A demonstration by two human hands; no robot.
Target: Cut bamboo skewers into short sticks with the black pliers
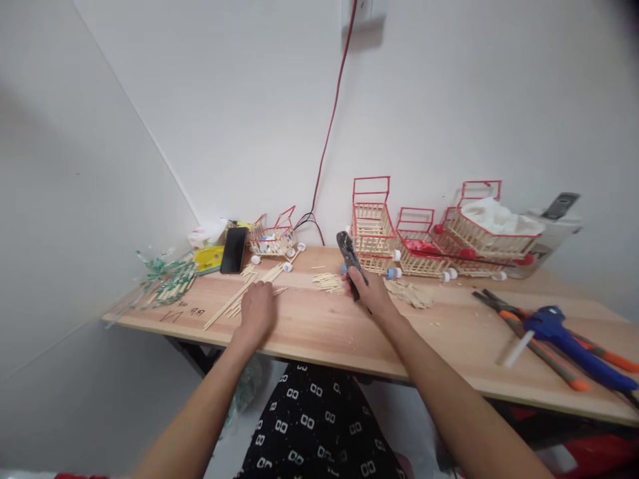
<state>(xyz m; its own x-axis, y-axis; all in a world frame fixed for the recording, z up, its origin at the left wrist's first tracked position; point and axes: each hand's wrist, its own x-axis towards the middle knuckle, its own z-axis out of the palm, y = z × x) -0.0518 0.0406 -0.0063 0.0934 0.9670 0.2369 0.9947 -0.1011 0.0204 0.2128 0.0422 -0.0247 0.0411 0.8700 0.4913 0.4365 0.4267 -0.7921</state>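
Wooden table (319,326): in the head view, set along a white wall, beneath both hands.
Left hand (258,307): knuckles up, fingers curled down over the sticks (230,301); whether it pinches one, I cannot tell.
Sticks: long, pale, lying slantwise at the left hand.
Short pieces (327,282): loosely piled between the hands.
Right hand (368,289): wrapped round the handles of the pliers (345,246), their dark head pointing toward the wall.
Red-trimmed carts (372,229): lined up near the wall, beyond the right hand.
Phone (234,251): propped up beyond the sticks.
Glue gun (554,329): blue, at far right.
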